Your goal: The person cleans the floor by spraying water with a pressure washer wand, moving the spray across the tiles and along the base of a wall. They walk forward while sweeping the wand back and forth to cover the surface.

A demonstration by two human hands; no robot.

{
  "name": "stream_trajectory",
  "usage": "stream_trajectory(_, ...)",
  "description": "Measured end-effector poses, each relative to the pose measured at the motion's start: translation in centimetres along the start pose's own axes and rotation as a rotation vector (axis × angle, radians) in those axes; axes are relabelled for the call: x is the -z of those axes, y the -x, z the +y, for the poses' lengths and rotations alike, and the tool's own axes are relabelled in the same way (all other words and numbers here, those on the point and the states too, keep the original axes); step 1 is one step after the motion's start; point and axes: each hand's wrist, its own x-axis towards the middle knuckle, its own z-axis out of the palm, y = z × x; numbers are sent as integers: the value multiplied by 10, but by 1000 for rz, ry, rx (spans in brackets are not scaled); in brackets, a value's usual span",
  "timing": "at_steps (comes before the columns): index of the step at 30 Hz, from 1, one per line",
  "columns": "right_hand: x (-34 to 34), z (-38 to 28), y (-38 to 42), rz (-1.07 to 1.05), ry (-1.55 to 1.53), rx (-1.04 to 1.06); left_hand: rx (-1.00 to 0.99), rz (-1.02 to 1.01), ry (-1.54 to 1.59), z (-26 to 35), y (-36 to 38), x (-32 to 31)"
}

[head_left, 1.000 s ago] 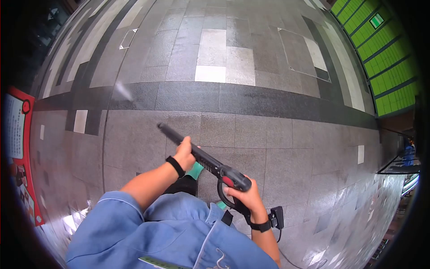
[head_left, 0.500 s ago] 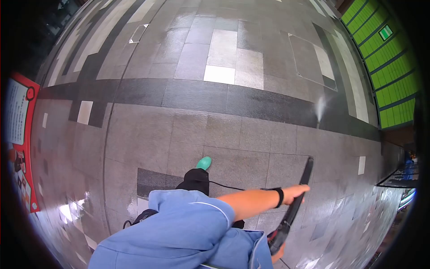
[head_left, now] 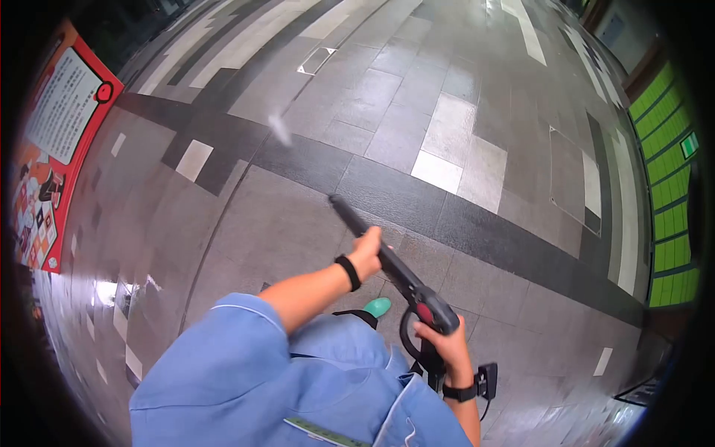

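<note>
A black pressure washer gun (head_left: 402, 273) slants across the front of my body, its nozzle pointing to the upper left. My left hand (head_left: 366, 253) is closed around the barrel. Lower down, my right hand (head_left: 448, 347) grips the rear handle beside the trigger guard; some of its fingers are hidden behind the gun. A whitish streak of water spray (head_left: 279, 129) shows beyond the nozzle, over the dark band of the tiled floor (head_left: 246, 201).
A red and white sign board (head_left: 89, 112) stands at the left. Bright green panels (head_left: 668, 223) line the right side. The grey tiles look wet and shiny. My green shoe (head_left: 378, 306) is below the gun. A framed floor cover (head_left: 316, 61) lies farther ahead.
The gun has swung from my right side to the left, both hands moving with it. The spray has shifted from right to left, and the camera view has turned.
</note>
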Motion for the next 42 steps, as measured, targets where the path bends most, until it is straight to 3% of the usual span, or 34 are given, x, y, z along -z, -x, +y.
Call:
stream_trajectory(4, -28, -13, 14, -46, 2, 15, -25, 88, 82, 25, 25, 31)
stream_trajectory(10, -51, 6, 104, 349, 391, 179, 277, -431, -173, -59, 46, -12)
stream_trajectory(12, -68, 11, 113, 365, 405, 204, 411, -573, -194, -78, 49, -17)
stream_trajectory(14, -85, 21, 127, 557, 473, 259, 380, -591, -175, -74, 58, -9)
stream_trajectory(16, -86, 24, 131, 535, 512, 250, 323, -576, -161, -63, 63, 10)
stream_trajectory(18, -87, 13, 125, 260, 408, 141, 264, -416, -116, -36, 59, 46)
stream_trajectory(20, -88, -4, 110, 194, 470, 165, 243, -303, -26, 0, 71, 93)
stream_trajectory(22, -85, -15, 92, -166, 459, 123, 316, -190, 153, 27, 84, 140)
stream_trajectory(24, -96, -36, 77, -213, 413, 54, 366, -56, 257, 46, 101, 177)
stream_trajectory(26, -103, -51, 58, -445, 317, -87, 389, 24, 339, 62, 117, 200)
stream_trajectory(28, -114, -72, 46, -476, 382, -73, 411, 60, 430, 73, 118, 209)
stream_trajectory(31, -124, -86, 20, -475, 498, -23, 404, 7, 398, 97, 95, 189)
stream_trajectory(33, -131, -91, -5, -367, 581, 181, 384, -106, 367, 119, 63, 162)
stream_trajectory(34, -134, -94, -18, -366, 580, 178, 343, -86, 312, 127, 43, 145)
stream_trajectory(36, -147, -104, -53, -204, 530, 238, 276, -100, 231, 158, -5, 97)
stream_trajectory(39, -170, -116, -134, -73, 510, 376, 275, -289, 143, 225, -76, 14)
stream_trajectory(40, -178, -121, -157, 4, 535, 436, 179, -343, 118, 246, -96, -14)
stream_trajectory(42, -191, -144, -202, 14, 590, 464, 113, -457, 96, 285, -125, -64)
